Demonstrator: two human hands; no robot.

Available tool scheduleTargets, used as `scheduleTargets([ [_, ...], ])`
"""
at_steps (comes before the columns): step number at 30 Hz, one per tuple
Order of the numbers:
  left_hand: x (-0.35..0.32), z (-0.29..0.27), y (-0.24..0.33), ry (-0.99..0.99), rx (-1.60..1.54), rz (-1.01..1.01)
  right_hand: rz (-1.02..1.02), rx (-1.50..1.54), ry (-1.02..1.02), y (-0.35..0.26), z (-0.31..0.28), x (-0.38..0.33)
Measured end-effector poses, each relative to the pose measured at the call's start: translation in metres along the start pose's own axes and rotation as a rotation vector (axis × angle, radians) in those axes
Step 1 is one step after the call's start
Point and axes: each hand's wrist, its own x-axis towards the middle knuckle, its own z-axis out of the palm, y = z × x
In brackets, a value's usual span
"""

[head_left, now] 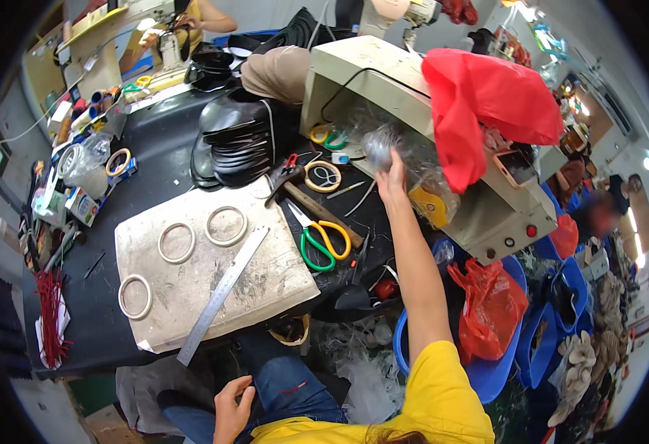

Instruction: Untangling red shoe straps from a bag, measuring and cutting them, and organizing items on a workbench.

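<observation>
The far side of the silvery bundle (378, 146) is hard to make out: clear plastic glares around it, and the right hand (391, 180) covers its lower right edge. It lies at the mouth of the beige machine (480, 229), whose inside is partly hidden by a red cloth (491, 96) draped over the right end.

The right arm reaches forward nearly straight, sleeve at the lower edge, the hand up against the bundle. Its fingers are partly hidden, so I cannot tell whether they pinch it or only touch it. The left hand (232, 409) lies low by the thigh, fingers loosely curled, thumb apart, its wrist running toward the lower edge.

The right forearm passes between the machine's front and the scissors (314, 226), with the hammer (328, 216) near them; room there is tight. The board (169, 285) carries three rings (177, 243) and a ruler (223, 296) whose lower end juts past its near edge. Left of the board, the black bench (88, 303) has open room.
</observation>
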Motion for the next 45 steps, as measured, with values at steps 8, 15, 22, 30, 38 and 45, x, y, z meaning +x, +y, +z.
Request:
scheduleTargets([
  [8,-0.052,-0.019,-0.050,0.459,0.299,-0.147,-0.502,-0.758,-0.368,0.034,0.037,-0.141],
  [15,-0.143,-0.069,-0.113,1.001,0.399,-0.404,-0.580,-1.016,-0.533,0.041,-0.018,-0.244],
  [22,-0.204,-0.015,-0.310,0.631,-0.063,-0.952,-0.714,-0.942,-0.939,0.069,0.033,-0.341],
  [30,0.018,-0.092,-0.212,0.066,-0.350,-0.872,-0.790,-1.113,-0.833,0.127,0.122,-0.344],
  [38,-0.317,-0.071,-0.489,-0.030,-0.175,-0.827,-0.568,-1.735,-0.773,0.137,0.144,-0.333],
  [45,-0.420,-0.132,-0.567,0.238,-0.072,-0.837,-0.672,-1.635,-0.655,0.146,0.144,-0.337],
])
